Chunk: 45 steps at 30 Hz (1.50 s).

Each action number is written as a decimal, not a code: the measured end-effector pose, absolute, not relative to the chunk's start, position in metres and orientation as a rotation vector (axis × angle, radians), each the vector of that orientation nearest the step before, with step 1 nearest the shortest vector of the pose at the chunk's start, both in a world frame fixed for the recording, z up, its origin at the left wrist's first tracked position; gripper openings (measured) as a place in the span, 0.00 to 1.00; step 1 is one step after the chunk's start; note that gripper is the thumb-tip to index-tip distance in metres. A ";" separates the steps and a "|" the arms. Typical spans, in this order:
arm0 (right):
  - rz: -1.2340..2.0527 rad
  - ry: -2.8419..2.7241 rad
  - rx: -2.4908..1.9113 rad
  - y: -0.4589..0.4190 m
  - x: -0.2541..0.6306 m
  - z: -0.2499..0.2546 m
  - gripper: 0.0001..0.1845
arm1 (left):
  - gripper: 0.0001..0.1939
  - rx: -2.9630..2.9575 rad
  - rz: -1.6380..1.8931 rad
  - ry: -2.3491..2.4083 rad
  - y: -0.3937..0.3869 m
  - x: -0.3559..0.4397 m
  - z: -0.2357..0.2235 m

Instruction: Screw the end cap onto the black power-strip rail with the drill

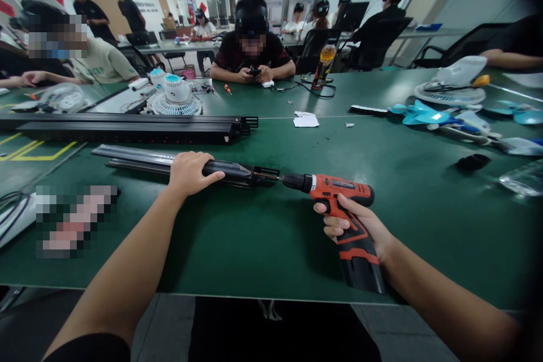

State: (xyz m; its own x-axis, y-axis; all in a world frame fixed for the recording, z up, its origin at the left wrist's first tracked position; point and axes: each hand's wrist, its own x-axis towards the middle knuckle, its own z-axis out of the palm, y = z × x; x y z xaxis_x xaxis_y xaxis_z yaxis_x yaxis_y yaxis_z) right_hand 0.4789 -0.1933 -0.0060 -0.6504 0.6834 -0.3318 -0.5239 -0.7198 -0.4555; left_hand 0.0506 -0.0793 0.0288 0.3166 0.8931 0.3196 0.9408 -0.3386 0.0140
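Note:
My right hand (356,220) grips an orange-and-black cordless drill (339,185) by its handle, with a finger near the trigger. The drill points left, and its thin bit meets the slotted end of a long black bar (229,172); whether it sits in a screw there cannot be made out. Over the middle of that bar lies my left hand (190,172), fingers wrapped across the top and thumb stretched along it toward the drill. The bar has a glossy, clear-looking cover and lies on the green table (254,237).
Behind it lie more long black bars (127,127). White fan parts (176,96) stand at the back left, blue fan blades (424,113) at the right. Scraps of white paper (306,119) and a drink bottle (323,67) are farther back. A person (252,39) sits opposite.

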 end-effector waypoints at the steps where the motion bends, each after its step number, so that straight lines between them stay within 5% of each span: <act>1: 2.329 -0.423 -0.642 -0.193 0.479 -0.006 0.19 | 0.35 -2.400 -0.400 -1.687 -0.079 0.051 0.029; 45: 2.341 -0.394 -0.645 -0.194 0.479 -0.005 0.20 | 0.35 -2.385 -0.414 -1.677 -0.079 0.051 0.027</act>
State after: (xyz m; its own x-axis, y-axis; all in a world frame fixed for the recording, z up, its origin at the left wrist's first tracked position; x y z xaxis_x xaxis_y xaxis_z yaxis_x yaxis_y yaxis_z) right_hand 0.4789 -0.1937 -0.0046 -0.6546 0.6740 -0.3423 -0.5247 -0.7311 -0.4361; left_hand 0.0511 -0.0786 0.0271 0.3181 0.8861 0.3371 0.9411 -0.3381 0.0005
